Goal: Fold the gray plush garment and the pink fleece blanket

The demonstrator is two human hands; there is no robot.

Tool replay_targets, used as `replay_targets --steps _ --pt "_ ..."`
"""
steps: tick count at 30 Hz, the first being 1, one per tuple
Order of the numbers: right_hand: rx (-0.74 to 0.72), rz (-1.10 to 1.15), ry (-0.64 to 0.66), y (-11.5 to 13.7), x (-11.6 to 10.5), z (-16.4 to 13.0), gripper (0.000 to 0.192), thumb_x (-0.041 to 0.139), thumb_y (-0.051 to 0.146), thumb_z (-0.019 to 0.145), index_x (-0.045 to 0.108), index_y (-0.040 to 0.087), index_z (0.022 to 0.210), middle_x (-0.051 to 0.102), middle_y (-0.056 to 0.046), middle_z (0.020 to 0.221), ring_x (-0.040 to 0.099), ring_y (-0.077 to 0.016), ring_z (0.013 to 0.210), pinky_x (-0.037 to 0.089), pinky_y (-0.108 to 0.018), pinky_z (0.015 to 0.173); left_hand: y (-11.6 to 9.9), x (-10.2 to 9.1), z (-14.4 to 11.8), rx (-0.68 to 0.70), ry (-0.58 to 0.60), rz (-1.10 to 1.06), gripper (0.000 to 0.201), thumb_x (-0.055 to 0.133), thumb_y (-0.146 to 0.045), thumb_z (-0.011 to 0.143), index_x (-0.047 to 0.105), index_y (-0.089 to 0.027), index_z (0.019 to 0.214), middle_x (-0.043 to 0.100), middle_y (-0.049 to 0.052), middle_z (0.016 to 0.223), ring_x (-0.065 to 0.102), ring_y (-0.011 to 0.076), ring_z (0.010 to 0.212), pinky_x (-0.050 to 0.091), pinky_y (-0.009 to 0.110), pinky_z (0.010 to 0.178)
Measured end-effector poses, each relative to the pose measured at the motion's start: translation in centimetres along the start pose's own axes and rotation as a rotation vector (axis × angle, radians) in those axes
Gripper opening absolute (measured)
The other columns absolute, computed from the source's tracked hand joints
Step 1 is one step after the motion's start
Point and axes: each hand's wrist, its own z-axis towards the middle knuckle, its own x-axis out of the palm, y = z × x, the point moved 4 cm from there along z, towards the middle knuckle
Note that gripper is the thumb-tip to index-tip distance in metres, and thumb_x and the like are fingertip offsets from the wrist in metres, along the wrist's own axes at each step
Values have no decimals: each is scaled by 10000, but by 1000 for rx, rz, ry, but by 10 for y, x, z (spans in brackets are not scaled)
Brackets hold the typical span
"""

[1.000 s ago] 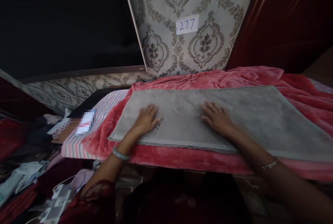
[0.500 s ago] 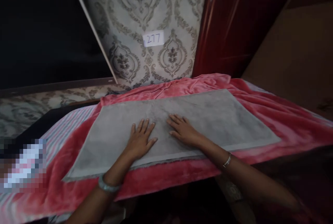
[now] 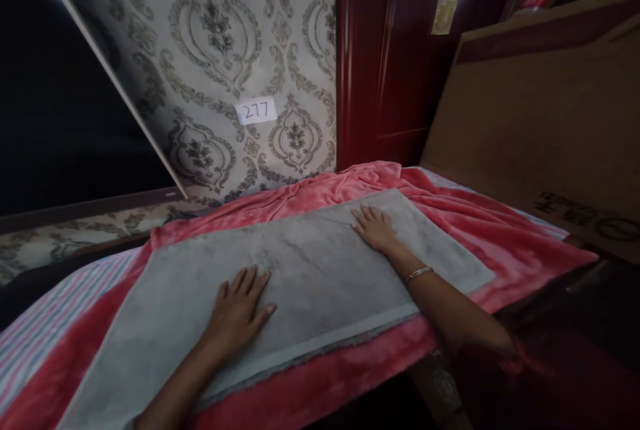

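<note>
A grey towel-like cloth [image 3: 310,283], plush with a pale hem along its near edge, lies spread over a pink blanket [image 3: 320,390]. My left hand [image 3: 239,307] rests palm down on the left-centre part of the cloth, its fingers spread. Farther back and to the right, my right hand [image 3: 376,227] is flat on the same cloth with fingers apart. Neither hand grips anything. Small creases show in the cloth between the hands.
Striped fabric [image 3: 65,310] shows under the blanket at left. A dark screen [image 3: 75,97] stands behind on the left, beside patterned wallpaper carrying a paper marked 277 [image 3: 257,111]. At right are a dark red door [image 3: 385,70] and a large cardboard box [image 3: 540,110].
My right hand has slid right across the cloth, away from my left hand. My left hand stays flat on it. The camera view has turned to the right.
</note>
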Motion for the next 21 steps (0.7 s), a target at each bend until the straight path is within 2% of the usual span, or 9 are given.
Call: replay_targets --steps 2,4,5,7,9,11,14,17,21 --pt "-12 1 -20 0 4 1 610 241 530 1047 333 285 1597 282 -101 1662 241 -327 1527 193 -591 1199 -10 -20 20 11 23 -35 517 400 -474 967 624 -268 1385 622 110 1422 563 325 1327 443 498 1077" --pt "-16 0 -34 1 4 2 615 226 545 1045 339 293 1594 298 -100 1657 249 -323 1525 205 -597 1191 -27 -37 51 27 5 -80 481 346 -441 996 670 -262 1303 714 101 1273 656 287 1192 477 433 1032" --pt "-15 -1 -37 1 4 2 616 222 547 1045 339 293 1594 300 -100 1656 251 -323 1524 209 -597 1188 -36 -43 69 35 -23 -98 475 350 -436 1000 653 -256 1319 696 101 1309 645 276 1214 473 414 1039" --pt "-8 0 -31 2 3 2 613 224 539 1049 332 287 1597 288 -101 1661 248 -322 1525 210 -593 1189 -56 -47 107 64 -83 -102 515 405 -438 993 548 -220 1437 546 127 1500 528 273 1368 418 408 1114" --pt "0 7 -20 2 2 1 606 238 520 1052 318 281 1603 264 -102 1669 238 -320 1529 207 -585 1193 -71 -37 139 69 -92 -70 628 459 -470 979 402 -209 1547 356 152 1629 354 311 1495 315 496 1192" --pt "1 12 -12 2 0 0 599 253 508 1053 312 280 1605 244 -102 1674 224 -318 1534 198 -581 1198 -79 -19 159 55 -67 -45 678 455 -519 979 336 -235 1583 268 149 1665 259 357 1530 242 597 1206" --pt "8 23 27 2 -6 3 598 256 522 1052 323 289 1600 239 -104 1675 220 -321 1535 196 -597 1194 -81 4 169 42 -68 -38 660 374 -570 997 359 -255 1577 275 145 1663 244 389 1529 222 653 1191" --pt "-8 56 69 10 -15 11 623 269 547 1050 311 266 1605 220 -119 1679 197 -330 1541 195 -613 1191 -79 11 167 46 -102 -22 647 343 -574 1005 373 -263 1571 299 142 1655 257 385 1526 230 654 1187" --pt "-274 99 95 34 -19 24 634 296 539 1050 279 251 1615 196 -108 1687 153 -304 1555 139 -612 1215 -78 7 167 41 -101 13 634 349 -559 1007 382 -268 1570 301 131 1655 265 382 1524 242 642 1188"
